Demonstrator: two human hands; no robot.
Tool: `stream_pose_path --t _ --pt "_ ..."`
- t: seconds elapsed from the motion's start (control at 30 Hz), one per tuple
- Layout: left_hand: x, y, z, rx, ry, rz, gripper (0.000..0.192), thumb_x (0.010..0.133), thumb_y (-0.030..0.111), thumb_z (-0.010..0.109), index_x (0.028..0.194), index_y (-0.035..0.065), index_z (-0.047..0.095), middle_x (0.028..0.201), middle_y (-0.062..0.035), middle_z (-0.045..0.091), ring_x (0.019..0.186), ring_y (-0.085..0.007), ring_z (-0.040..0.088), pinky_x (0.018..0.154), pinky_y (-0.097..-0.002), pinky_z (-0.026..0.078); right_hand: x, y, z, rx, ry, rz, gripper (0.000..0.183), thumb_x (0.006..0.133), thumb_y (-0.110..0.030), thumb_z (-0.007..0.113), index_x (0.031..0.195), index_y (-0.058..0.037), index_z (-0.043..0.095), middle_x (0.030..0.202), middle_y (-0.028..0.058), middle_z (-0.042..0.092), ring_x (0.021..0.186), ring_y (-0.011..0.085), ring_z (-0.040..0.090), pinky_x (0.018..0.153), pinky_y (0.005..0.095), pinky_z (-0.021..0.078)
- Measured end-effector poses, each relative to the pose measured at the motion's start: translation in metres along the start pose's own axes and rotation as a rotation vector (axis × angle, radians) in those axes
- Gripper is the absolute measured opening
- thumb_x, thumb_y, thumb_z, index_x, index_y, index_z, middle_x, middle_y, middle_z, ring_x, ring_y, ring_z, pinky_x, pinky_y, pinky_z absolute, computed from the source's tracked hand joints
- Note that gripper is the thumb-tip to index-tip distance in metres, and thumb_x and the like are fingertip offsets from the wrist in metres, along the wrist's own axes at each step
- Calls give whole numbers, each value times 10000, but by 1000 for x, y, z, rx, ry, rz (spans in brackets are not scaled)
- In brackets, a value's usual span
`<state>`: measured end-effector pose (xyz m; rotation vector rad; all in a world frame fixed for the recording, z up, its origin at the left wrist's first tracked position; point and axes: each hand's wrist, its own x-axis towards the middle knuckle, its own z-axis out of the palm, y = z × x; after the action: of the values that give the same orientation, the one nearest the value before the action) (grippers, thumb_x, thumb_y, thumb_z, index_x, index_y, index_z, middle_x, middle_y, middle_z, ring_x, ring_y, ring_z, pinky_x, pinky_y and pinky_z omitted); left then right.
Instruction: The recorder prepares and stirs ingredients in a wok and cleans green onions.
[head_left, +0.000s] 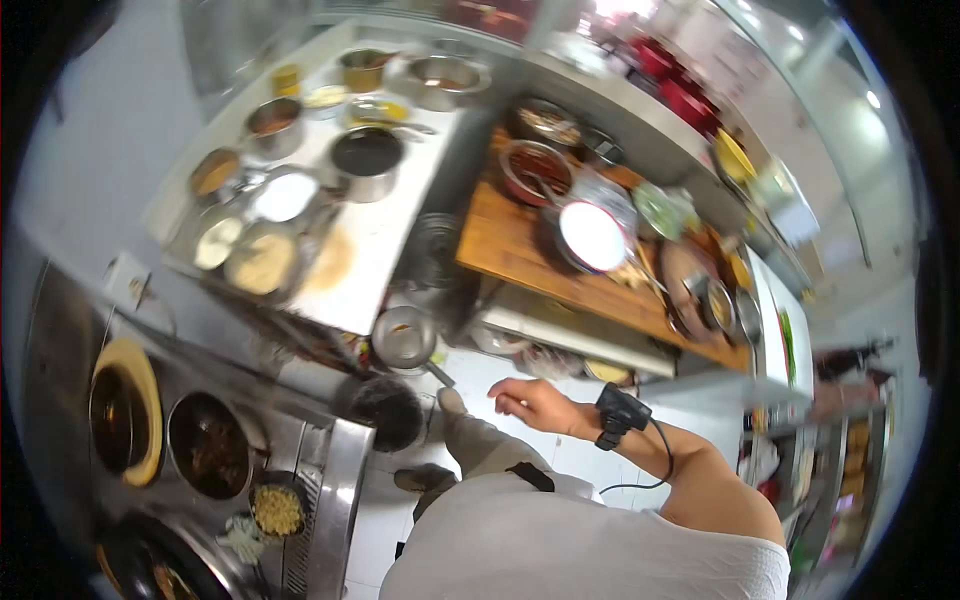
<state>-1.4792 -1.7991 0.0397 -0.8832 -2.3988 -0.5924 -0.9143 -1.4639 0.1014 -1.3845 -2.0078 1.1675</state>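
Observation:
My right hand (534, 403) hangs in front of my body over the white tiled floor, its fingers loosely bent and nothing in it. A black device with a cable (622, 409) is strapped to that wrist. My left hand is out of view. Beyond my forward shoe, a metal saucepan (403, 337) sits low between the two worktops, its handle pointing toward me. The wooden worktop (495, 244) lies ahead of my right hand. On it are a white bowl with a red rim (592, 235) and a bowl of dark red sauce (536, 171) holding a utensil.
A white counter (375, 262) on the left bears several pots, including a pot of dark liquid (367, 154). Lower left, a steel stove (349, 487) holds a pan of dark food (210, 446) and a bowl of chopped yellowish food (277, 510). A dark bucket (386, 414) stands beside it.

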Motion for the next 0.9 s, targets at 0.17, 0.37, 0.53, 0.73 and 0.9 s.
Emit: stream_pose_path --t 0.17,0.37,0.53,0.73,0.9 --pt "19 191 -66 -468 27 -215 339 869 240 408 818 -75 523 753 -137 537 633 -209 512 534 -319 430 -80 14 4 136 99 304 155 850 -114 422 966 -45 500 653 52 576 588 114 567 570 242 463" --pt "-41 336 -102 573 -378 372 289 865 193 356 703 -7 489 622 -70 468 493 -218 387 484 -316 336 -121 35 -18 143 103 363 187 854 -175 418 988 -71 496 568 33 553 521 106 545 531 239 453" --pt "-113 374 -64 -386 -469 184 209 806 156 412 704 -13 480 672 -109 468 614 -237 450 583 -384 354 -191 84 -71 38 246 316 170 852 -151 420 983 -72 494 590 58 562 529 151 565 532 255 461" --pt "-204 511 -85 -1202 -1012 -194 280 819 158 415 1054 5 434 822 -68 504 601 -140 483 541 -271 411 -305 148 -121 121 635 432 136 825 -74 446 939 -52 516 596 67 564 535 132 568 507 246 462" --pt "-275 627 -115 -1354 -1527 -112 216 771 -11 406 985 14 421 800 -69 464 584 -123 456 533 -229 394 -368 187 -138 270 865 549 109 824 -60 441 900 -40 517 564 60 555 489 111 551 461 229 445"
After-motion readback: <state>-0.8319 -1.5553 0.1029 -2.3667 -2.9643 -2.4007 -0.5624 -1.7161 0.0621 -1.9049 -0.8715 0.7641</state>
